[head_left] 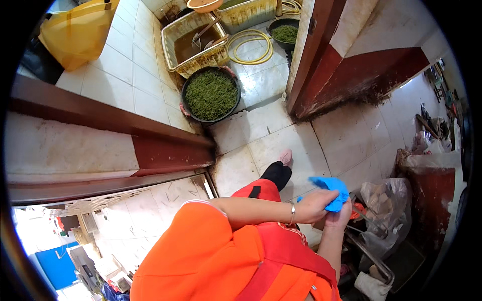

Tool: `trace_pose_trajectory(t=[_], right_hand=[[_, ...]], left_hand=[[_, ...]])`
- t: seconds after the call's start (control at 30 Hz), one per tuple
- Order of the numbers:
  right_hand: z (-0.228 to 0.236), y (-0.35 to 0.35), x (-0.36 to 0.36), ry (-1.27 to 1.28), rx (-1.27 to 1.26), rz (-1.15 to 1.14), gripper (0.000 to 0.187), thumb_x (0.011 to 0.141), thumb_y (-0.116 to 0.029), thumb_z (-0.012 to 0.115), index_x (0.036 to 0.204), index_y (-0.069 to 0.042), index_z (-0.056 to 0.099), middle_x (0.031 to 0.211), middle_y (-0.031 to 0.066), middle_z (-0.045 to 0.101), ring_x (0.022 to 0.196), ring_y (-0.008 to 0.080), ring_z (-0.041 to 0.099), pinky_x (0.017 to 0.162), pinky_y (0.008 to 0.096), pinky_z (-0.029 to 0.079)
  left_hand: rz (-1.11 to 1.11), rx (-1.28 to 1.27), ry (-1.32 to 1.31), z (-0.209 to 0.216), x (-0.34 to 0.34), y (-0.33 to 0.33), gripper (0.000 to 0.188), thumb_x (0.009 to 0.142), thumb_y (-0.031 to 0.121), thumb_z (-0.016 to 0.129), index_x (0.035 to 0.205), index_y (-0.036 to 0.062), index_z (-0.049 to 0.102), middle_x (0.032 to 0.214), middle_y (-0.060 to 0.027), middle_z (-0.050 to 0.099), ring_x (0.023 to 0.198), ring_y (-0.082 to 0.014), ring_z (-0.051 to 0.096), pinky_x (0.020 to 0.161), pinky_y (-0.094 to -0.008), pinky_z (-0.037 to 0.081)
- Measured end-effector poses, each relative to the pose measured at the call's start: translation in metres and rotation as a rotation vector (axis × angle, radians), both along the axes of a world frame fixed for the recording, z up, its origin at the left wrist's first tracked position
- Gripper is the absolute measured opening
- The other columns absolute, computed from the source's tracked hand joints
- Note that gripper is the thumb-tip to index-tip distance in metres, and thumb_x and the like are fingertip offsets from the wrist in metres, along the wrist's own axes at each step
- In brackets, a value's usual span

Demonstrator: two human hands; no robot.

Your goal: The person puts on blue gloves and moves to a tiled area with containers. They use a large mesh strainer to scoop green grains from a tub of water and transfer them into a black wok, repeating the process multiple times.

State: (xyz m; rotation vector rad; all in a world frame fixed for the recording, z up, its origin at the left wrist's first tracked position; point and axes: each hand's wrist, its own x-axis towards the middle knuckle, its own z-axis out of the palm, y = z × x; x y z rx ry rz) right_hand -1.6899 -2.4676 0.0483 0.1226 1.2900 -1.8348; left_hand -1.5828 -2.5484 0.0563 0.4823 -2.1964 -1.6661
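Observation:
A bright blue, thin crumpled glove [335,189] is bunched up in front of me, right of centre. My left hand [315,206], with a bracelet at its wrist, is closed on the glove's edge. Close against it, my right hand [339,216] comes up from below, and the glove covers its fingers. Whether those fingers are inside the glove or gripping it, I cannot tell. A small blue tip also shows just left of my left hand. I wear an orange top and a red apron [288,258].
A black tub of chopped green plants [211,94] stands by the doorway. Beyond it are a bin of brown liquid [187,46], a coiled yellow hose [253,50] and a smaller green-filled basin [285,33]. Clear plastic bags [386,208] and a metal frame [374,253] crowd my right side.

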Motion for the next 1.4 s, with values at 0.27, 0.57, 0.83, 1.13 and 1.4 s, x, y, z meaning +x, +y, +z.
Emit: trace_pose_trajectory(t=[0.27,0.57,0.83,1.13,1.4], right_hand=[[-0.013,-0.037,-0.126,0.030,0.194,0.251,0.042,0.094,-0.031,0.044,0.125,-0.002,0.048,0.123,0.0108,0.054,0.109,0.0232,0.054,0.095,0.0382,0.042],[0.050,-0.151,-0.164,0.315,-0.173,0.306,0.051,0.092,-0.036,0.039,0.130,-0.001,0.042,0.136,0.0179,0.042,0.121,0.0331,0.044,0.102,0.0448,0.033],[0.053,-0.177,-0.196,0.199,-0.158,0.313,0.055,0.091,-0.041,0.039,0.133,-0.004,0.037,0.139,0.0179,0.036,0.125,0.0341,0.037,0.104,0.0478,0.028],[0.092,-0.232,-0.240,0.134,-0.346,0.236,0.060,0.091,-0.046,0.038,0.137,-0.008,0.032,0.143,0.0178,0.030,0.129,0.0353,0.030,0.105,0.0512,0.022],[0.114,-0.226,-0.261,0.085,-0.400,0.145,0.065,0.090,-0.051,0.038,0.141,-0.012,0.027,0.146,0.0178,0.024,0.133,0.0364,0.023,0.107,0.0543,0.017]], left_hand=[[-0.033,0.139,0.067,0.000,-0.128,-0.064,0.024,0.080,0.007,0.054,0.103,0.0075,0.048,0.084,-0.0201,0.056,0.086,-0.0384,0.056,0.071,-0.0451,0.043],[-0.134,0.077,-0.013,0.030,-0.192,-0.128,0.030,0.078,0.009,0.054,0.108,0.0079,0.047,0.081,-0.0245,0.059,0.079,-0.0443,0.058,0.064,-0.0492,0.045],[-0.169,-0.055,0.075,0.049,-0.206,-0.153,0.036,0.077,0.013,0.058,0.112,0.0097,0.049,0.078,-0.0217,0.061,0.074,-0.0410,0.060,0.062,-0.0486,0.047],[-0.191,0.118,0.158,0.057,-0.230,-0.147,0.032,0.082,0.016,0.053,0.114,0.0128,0.048,0.085,-0.0223,0.060,0.081,-0.0422,0.058,0.067,-0.0483,0.044],[-0.260,0.002,0.245,0.088,-0.262,-0.134,0.032,0.076,0.015,0.057,0.108,0.0129,0.054,0.085,-0.0219,0.060,0.081,-0.0424,0.058,0.068,-0.0447,0.045]])
